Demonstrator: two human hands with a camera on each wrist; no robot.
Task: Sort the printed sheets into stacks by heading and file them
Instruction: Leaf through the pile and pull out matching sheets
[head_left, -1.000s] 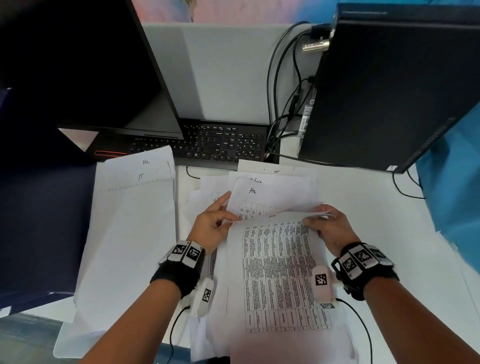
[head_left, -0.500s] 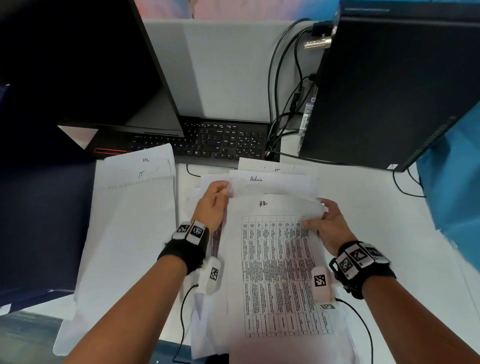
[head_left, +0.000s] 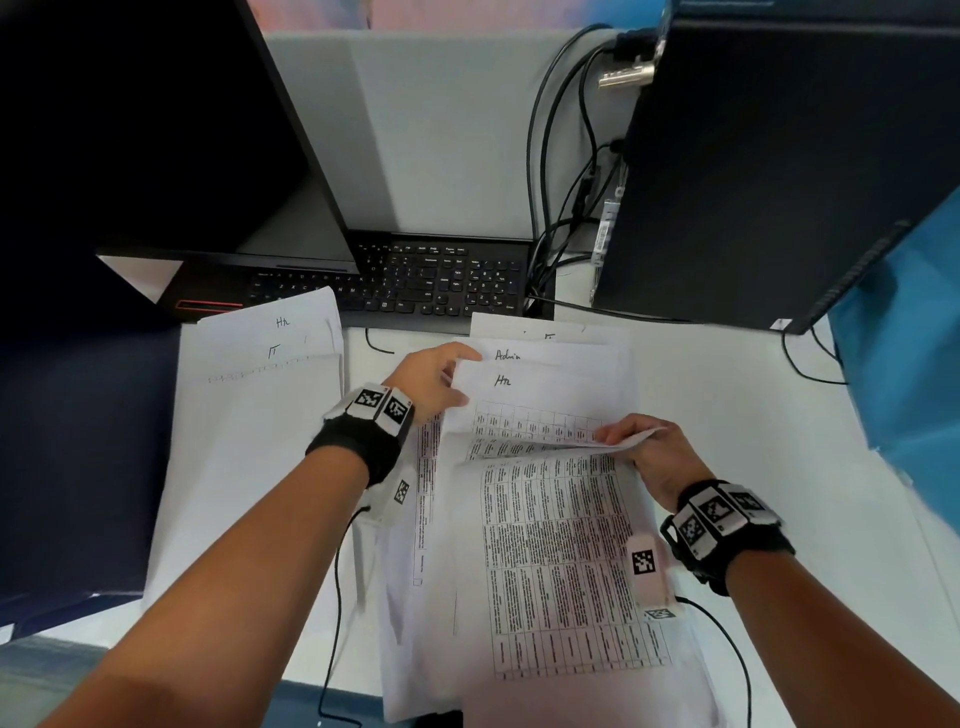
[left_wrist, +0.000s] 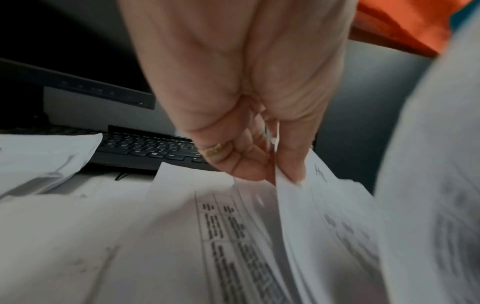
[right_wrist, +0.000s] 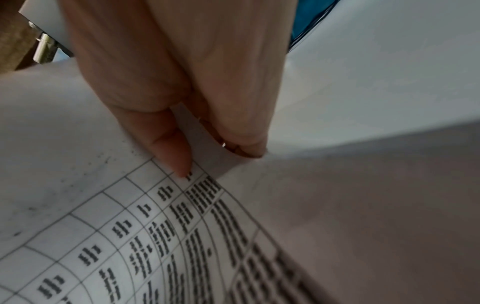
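Note:
A loose pile of printed table sheets (head_left: 561, 561) lies in front of me on the white desk (head_left: 753, 415). My right hand (head_left: 623, 439) pinches the top sheet's upper edge (right_wrist: 205, 144) between thumb and fingers and bends it back toward me. That uncovers a sheet headed "HR" (head_left: 524, 387). My left hand (head_left: 460, 376) pinches this sheet's upper left corner (left_wrist: 288, 185). Behind it a sheet headed "Admin" (head_left: 550, 356) sticks out. A separate stack (head_left: 260, 441) at the left shows the headings "HR" and "IT".
A black keyboard (head_left: 426, 283) lies behind the papers, under a dark monitor (head_left: 145, 130). A black computer tower (head_left: 779, 171) with cables (head_left: 561, 208) stands at the back right. A dark blue surface (head_left: 78, 441) borders the desk's left side, blue cloth (head_left: 904, 364) the right.
The top sheet, flat half a second ago, is now bent back toward me by my right hand, baring an "HR" sheet below. My left hand stays at the pile's upper left corner.

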